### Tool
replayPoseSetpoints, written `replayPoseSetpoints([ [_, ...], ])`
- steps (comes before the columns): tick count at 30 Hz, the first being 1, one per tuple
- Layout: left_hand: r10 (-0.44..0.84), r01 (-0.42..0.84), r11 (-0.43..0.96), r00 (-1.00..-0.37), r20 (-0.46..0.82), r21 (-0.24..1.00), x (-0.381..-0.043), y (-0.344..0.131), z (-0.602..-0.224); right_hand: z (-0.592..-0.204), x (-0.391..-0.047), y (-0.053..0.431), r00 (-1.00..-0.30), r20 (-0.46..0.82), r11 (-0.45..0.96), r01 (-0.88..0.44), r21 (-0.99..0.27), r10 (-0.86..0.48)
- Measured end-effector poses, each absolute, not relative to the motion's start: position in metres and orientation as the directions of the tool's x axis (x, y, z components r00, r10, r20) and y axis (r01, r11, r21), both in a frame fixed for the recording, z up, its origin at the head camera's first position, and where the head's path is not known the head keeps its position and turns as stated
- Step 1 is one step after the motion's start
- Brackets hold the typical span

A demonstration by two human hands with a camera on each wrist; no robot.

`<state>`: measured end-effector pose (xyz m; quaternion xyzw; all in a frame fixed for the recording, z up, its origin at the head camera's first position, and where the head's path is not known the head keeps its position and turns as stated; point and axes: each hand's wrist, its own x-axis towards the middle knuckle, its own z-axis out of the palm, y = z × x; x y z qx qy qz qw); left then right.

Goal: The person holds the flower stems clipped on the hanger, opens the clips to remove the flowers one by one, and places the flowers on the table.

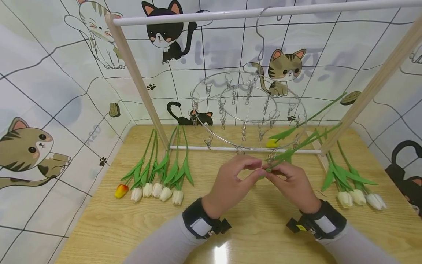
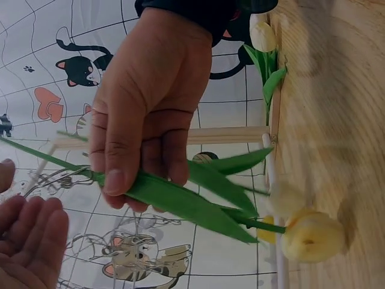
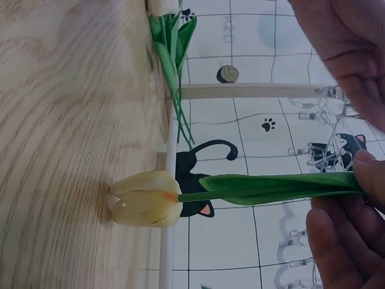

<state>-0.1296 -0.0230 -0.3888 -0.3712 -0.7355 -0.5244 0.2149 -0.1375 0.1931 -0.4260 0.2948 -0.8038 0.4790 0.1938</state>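
My right hand (image 1: 295, 185) pinches the green stem of a cream tulip (image 3: 144, 198) between thumb and fingers. Its bud points down and its stem (image 1: 313, 141) slants up to the right; in the head view the bud is hidden below the hands. Close by on the left, my left hand (image 1: 229, 185) has loosely bent fingers (image 2: 45, 241) with nothing between them, its thumb tip right at the stem. Just behind both hands hangs a round wire hanger (image 1: 230, 141) with several metal clips (image 1: 208, 142). A yellow tulip (image 1: 272, 143) overlaps the hanger's front right rim, stem up.
The hanger hooks over a white rail (image 1: 197, 16) on a wooden frame (image 1: 138, 80). On the table (image 1: 132, 234) at left lie several white tulips (image 1: 157, 190) and one red-yellow tulip (image 1: 121, 191). Three white tulips (image 1: 358, 197) lie at right.
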Motion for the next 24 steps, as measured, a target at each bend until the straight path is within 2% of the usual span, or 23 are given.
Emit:
replayPoseSetpoints([
  [5, 0.335, 0.673, 0.211, -0.731, 0.595, 0.709, -0.129, -0.020, -0.389, -0.425, -0.134, 0.184, -0.729, 0.619, 0.360, -0.684, -0.634, -0.294],
  [13, 0.300, 0.508, 0.046, -0.829, 0.473, 0.860, -0.130, -0.021, -0.388, -0.425, -0.133, 0.169, -0.695, 0.645, 0.356, -0.718, -0.599, -0.317],
  [19, 0.270, 0.424, 0.004, -0.872, 0.408, 0.905, -0.131, -0.024, -0.386, -0.423, -0.134, 0.159, -0.675, 0.665, 0.370, -0.735, -0.568, -0.319],
  [24, 0.259, 0.408, 0.010, -0.883, 0.392, 0.913, -0.131, -0.025, -0.385, -0.422, -0.134, 0.156, -0.682, 0.660, 0.396, -0.727, -0.562, -0.315],
])
